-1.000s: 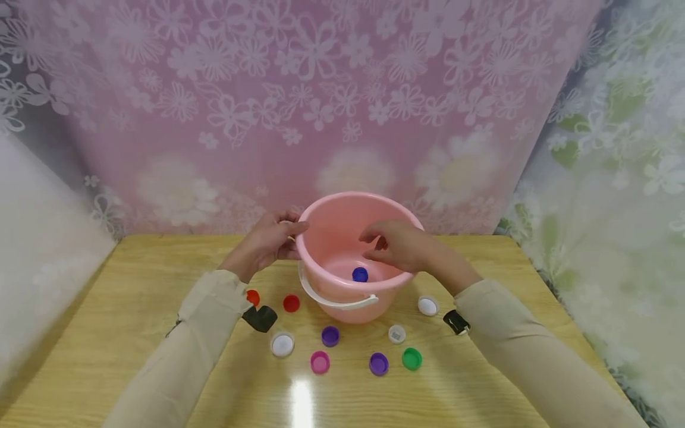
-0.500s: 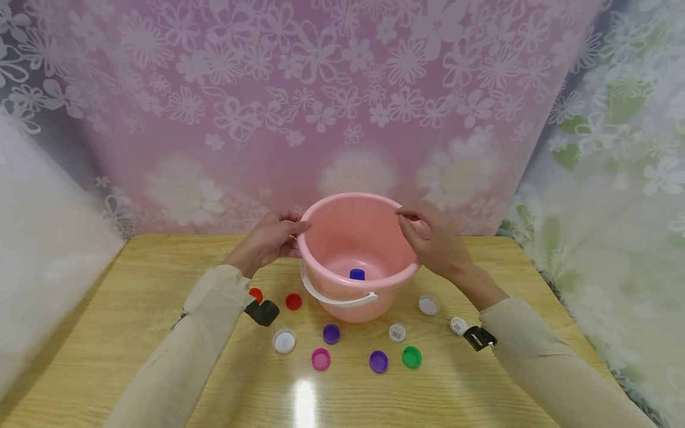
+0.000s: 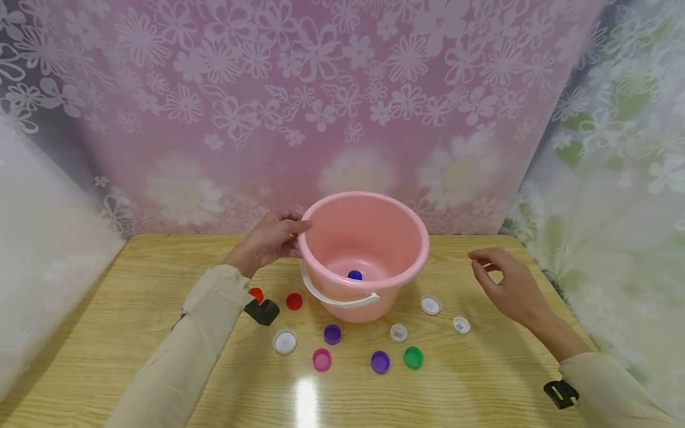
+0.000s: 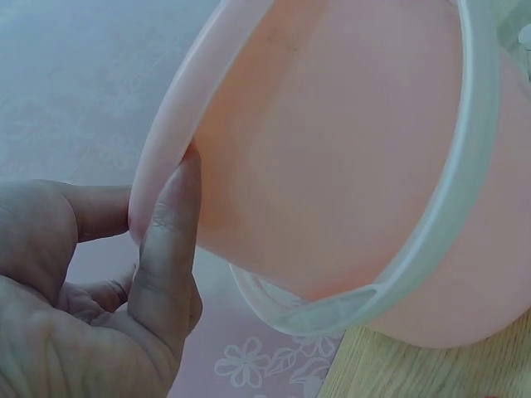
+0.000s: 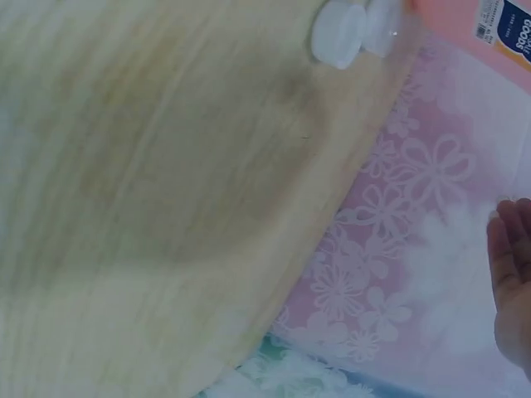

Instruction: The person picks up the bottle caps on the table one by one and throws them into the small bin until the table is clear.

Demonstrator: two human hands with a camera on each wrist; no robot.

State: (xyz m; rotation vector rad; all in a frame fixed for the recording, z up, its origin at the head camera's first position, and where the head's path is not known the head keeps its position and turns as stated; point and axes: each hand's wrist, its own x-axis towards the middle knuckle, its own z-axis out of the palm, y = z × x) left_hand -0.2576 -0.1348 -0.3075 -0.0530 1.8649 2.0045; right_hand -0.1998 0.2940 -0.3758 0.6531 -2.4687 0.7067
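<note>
A pink bucket (image 3: 364, 238) stands on the table with its white handle (image 3: 342, 302) hanging down at the front. My left hand (image 3: 270, 241) grips the bucket's left rim between thumb and fingers; the left wrist view shows this hand (image 4: 124, 282) close up on the pink rim (image 4: 178, 108). Inside, on the bucket's floor, lies a blue bottle cap (image 3: 355, 275). To the right of the bucket, my right hand (image 3: 511, 285) hovers over the table, fingers loosely bent, holding nothing. Nearest to it are a small white cap (image 3: 461, 325) and a larger white cap (image 3: 430, 305).
In front of the bucket lie a purple cap (image 3: 332, 334), another purple cap (image 3: 380, 361), a pink cap (image 3: 322, 359), a green cap (image 3: 413, 358) and white caps. A red cap (image 3: 294, 301) lies left. A floral curtain (image 3: 353, 119) hangs behind the table (image 3: 160, 333).
My right hand has come up out of the bucket, passed over its right rim and moved right above the table. My left hand keeps its grip on the rim.
</note>
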